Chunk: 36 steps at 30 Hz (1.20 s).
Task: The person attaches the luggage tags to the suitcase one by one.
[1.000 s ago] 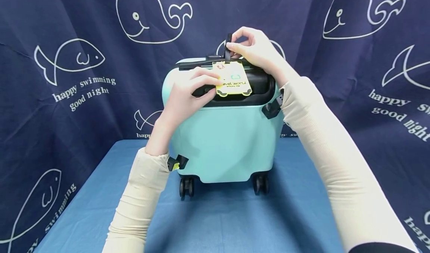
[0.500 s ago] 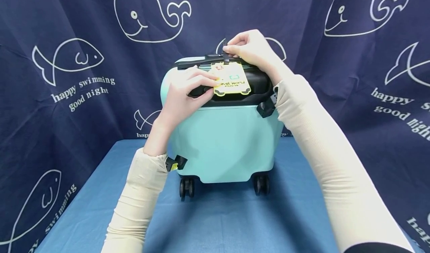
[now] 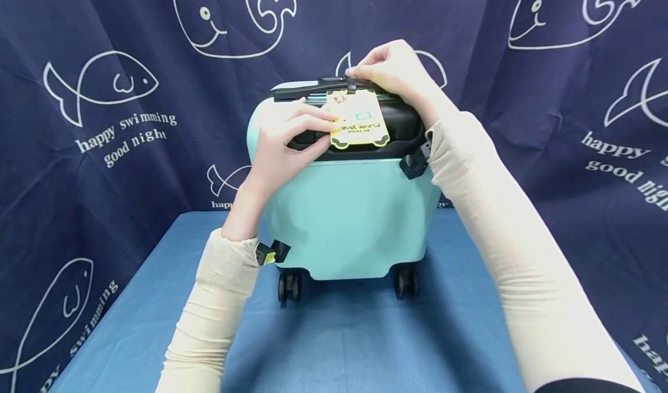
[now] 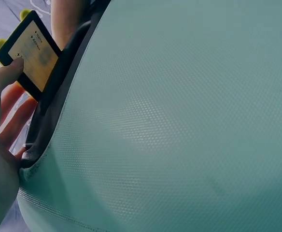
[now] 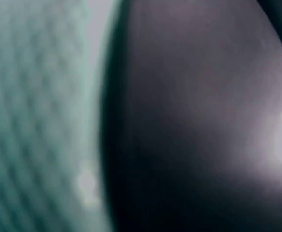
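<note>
A mint-green suitcase (image 3: 355,219) stands upright with a black panel and a black top handle (image 3: 297,93). Against the panel lies a yellow-edged luggage tag (image 3: 360,117) lettered "travel world". My left hand (image 3: 287,141) pinches its left edge between thumb and fingers. In the left wrist view the back of the tag (image 4: 37,55) shows name and address lines, the thumb pressing on it. The tag's short black strap (image 3: 351,84) sits at the handle, where my right hand (image 3: 396,71) pinches its upper end; the fingertips partly hide it. The right wrist view holds only blurred suitcase surface (image 5: 194,116).
The suitcase rests on black wheels (image 3: 406,281) on a blue cloth-covered table (image 3: 339,346). A dark blue curtain (image 3: 334,16) with white whale and fish drawings hangs close behind and at both sides.
My right hand has come down toward the handle, and the strap end that stood upright is now lowered among its fingertips. My left hand keeps its hold on the tag.
</note>
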Tool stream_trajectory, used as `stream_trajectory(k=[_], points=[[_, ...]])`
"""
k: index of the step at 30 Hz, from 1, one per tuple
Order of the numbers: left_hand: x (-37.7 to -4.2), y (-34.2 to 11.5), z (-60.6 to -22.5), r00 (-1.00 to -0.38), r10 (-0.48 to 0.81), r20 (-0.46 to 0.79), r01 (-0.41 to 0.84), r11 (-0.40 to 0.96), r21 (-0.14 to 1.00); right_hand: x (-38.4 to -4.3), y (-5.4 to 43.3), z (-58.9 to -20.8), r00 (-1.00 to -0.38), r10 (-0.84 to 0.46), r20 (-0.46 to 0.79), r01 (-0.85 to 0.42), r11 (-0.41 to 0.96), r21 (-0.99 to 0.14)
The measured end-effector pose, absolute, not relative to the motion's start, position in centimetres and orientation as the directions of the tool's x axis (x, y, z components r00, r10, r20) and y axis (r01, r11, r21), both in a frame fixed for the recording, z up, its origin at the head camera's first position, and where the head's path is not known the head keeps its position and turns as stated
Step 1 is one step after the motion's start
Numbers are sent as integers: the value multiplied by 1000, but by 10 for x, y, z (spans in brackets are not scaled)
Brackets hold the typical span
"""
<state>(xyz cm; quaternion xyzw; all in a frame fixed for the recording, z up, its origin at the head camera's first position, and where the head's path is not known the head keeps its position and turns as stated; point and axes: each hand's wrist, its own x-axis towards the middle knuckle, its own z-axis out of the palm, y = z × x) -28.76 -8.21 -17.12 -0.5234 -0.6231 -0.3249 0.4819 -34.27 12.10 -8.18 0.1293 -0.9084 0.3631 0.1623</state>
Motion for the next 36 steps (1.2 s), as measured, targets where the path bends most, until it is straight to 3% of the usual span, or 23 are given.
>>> stream_trajectory(k=[13,19,29,36], points=[[-289,-80,-176,-28,331,943,975,217,-47,-344,124,-87,-888,-128,441,-405,671,-621],[-290,-77,-177,-42,310,950,973,231,-33,-345,126,-88,-835,-99,541,-459,667,-587],[-281,-85,-182,-133,280,951,914,406,9,-321,163,-94,-764,-27,644,-492,670,-556],[-256,-112,-197,-236,135,962,855,499,140,-288,193,-120,-650,0,760,-535,710,-457]])
